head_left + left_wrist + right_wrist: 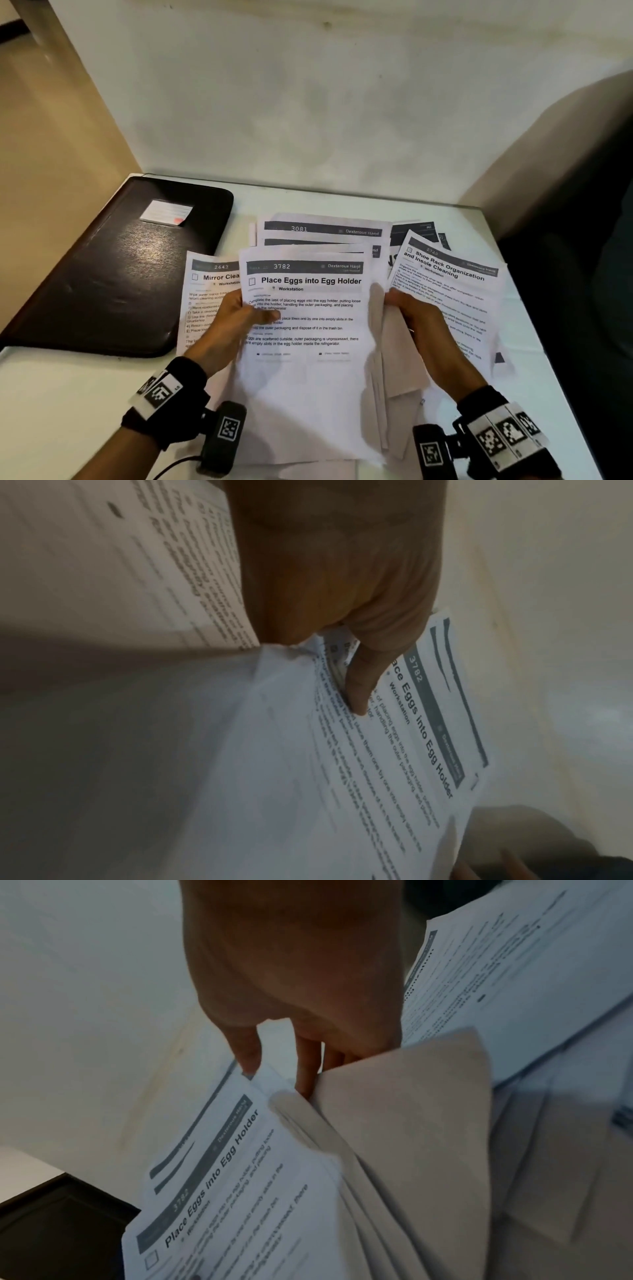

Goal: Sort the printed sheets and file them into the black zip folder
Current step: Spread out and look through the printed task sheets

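Here left hand (pixel 228 323) and right hand (pixel 416 320) both grip sheet stack (pixel 305 359) (edges pinched).

Folder (pixel 116 274) glossy, perhaps leather-look; sheets (pixel 305 342) matt paper; table (pixel 68 394) smooth.

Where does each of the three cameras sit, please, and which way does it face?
Head: worn on the head, looking forward and down at the white table, black zip folder and both hands.
Left wrist: looks along the left hand to its thumb on the printed "Place Eggs into Egg Holder" sheet.
Right wrist: looks along the right hand, fingers in the sheets.
Shared: all three show that sheet.
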